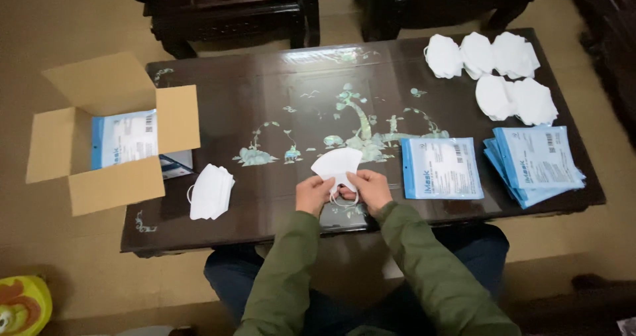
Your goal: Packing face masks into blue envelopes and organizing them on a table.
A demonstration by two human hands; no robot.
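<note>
The folded white mask (338,162) is held up just above the near edge of the dark inlaid table (265,91), directly in front of the person and slightly left of the single flat blue-and-white pouch (442,168). Both hands grip it from below: the left hand (314,193) is closed with thumb and fingers pinching the lower left edge, and the right hand (371,189) is closed on the lower right edge, where the ear loops hang in a small white ring between the two hands. Holding it by the bottom corners keeps the body of the mask fanned upward and clear of the tabletop, so it appears free to be flattened or turned without touching the surface. All other items are arranged around that single pouch, which lies flat and separate, within easy reach of the right hand. Just right of it sits a fanned stack of pouches (535,164) of the same kind. Beyond the pouch, toward the far right corner, lies a cluster of loose white masks (493,74), spread in two rows. Well to the left of the pouch a small pile of folded masks (211,191) rests near the left hand. Farther left, an open cardboard box (99,137) overhangs the table end, flaps spread, with similar pouches inside.
</note>
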